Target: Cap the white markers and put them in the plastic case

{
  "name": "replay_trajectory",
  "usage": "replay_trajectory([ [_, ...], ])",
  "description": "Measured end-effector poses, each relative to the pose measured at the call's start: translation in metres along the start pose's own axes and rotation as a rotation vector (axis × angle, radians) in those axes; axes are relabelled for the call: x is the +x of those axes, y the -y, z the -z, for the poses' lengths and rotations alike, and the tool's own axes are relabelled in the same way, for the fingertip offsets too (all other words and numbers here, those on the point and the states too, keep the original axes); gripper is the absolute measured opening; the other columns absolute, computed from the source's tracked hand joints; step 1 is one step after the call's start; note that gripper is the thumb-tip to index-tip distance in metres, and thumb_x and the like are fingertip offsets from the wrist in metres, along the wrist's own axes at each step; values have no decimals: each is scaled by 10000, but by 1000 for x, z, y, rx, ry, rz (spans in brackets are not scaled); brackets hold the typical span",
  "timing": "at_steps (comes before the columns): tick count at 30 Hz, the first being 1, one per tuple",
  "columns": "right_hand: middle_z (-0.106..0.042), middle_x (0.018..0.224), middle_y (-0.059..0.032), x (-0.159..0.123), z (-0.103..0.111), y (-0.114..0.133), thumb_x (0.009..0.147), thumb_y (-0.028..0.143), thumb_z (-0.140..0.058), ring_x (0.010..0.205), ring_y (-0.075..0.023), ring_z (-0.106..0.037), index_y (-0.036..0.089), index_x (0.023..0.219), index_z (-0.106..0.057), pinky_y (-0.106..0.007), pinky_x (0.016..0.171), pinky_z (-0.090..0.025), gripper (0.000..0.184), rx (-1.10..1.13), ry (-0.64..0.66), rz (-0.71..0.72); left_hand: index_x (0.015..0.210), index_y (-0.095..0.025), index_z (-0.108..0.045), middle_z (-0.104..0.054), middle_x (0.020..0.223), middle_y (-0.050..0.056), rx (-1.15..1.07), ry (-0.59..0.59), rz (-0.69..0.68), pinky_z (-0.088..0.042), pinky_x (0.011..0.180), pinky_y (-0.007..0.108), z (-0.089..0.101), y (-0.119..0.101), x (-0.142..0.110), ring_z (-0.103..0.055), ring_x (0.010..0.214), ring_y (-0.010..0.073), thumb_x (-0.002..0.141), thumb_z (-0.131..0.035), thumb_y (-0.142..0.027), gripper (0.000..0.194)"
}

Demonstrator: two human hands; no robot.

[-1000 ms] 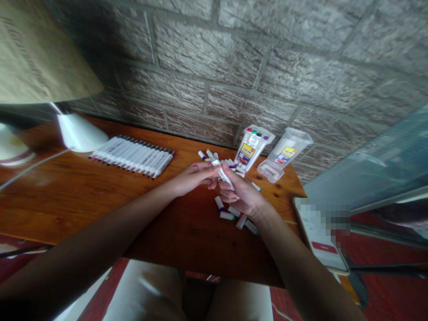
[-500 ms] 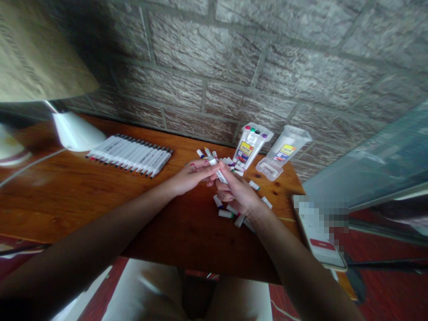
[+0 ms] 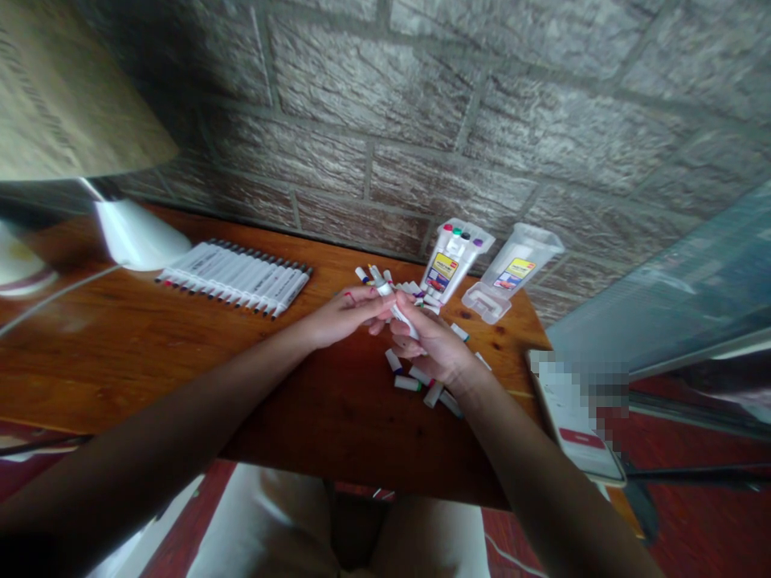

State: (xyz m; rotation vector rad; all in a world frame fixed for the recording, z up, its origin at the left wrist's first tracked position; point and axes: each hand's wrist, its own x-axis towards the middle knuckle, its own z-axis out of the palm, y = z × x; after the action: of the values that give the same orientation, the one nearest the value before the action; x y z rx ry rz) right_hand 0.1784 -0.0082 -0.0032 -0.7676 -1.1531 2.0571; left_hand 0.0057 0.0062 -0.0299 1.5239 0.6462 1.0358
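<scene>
Both of my hands meet above the table around one white marker (image 3: 385, 289), its grey end pointing up and away to the left. The fingers of my left hand (image 3: 346, 315) pinch it near that upper end. My right hand (image 3: 438, 343) is closed round its lower part, with the thumb along the barrel. Loose marker caps (image 3: 408, 384) lie under and beside my right hand, white with coloured ends. Behind the hands, more small white pieces (image 3: 412, 289) are partly hidden by my fingers.
Capless-looking markers lie side by side in a row (image 3: 241, 277) at the left, near a lamp base (image 3: 133, 237). A clear case (image 3: 450, 261) with several markers and an opened clear case (image 3: 521, 261) stand by the brick wall. A phone-like device (image 3: 578, 433) sits at the right edge.
My hands stay in almost the same place on the marker. The fingers of my right hand have shifted slightly, and more of the marker's lower barrel shows now.
</scene>
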Motion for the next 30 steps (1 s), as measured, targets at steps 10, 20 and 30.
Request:
replay_trajectory([
  [10,-336,499,108,-2,-7,1,683,623,-797,427,-22,-131,184,734,-592,-199,406,-49,487,-112,-145,70,784,-145,-628,-541,565,-18,20,-8,77,-368,560,249,-1,2,-1,-479,536,103,858,-573,-685,547],
  [20,-458,518,64,0,-7,0,718,644,-750,409,-35,-282,171,657,-616,-206,389,-120,495,-219,-185,171,806,-126,-658,-545,578,-12,-34,-23,14,-361,505,218,-3,8,2,-458,504,78,881,-584,-654,539],
  [30,-657,698,-9,1,22,15,782,615,-702,574,-88,-513,184,777,-739,-209,501,-363,433,-553,-302,283,739,-170,-551,-560,523,-20,-251,-420,118,-384,474,218,11,-13,11,-485,449,91,844,-618,-664,510],
])
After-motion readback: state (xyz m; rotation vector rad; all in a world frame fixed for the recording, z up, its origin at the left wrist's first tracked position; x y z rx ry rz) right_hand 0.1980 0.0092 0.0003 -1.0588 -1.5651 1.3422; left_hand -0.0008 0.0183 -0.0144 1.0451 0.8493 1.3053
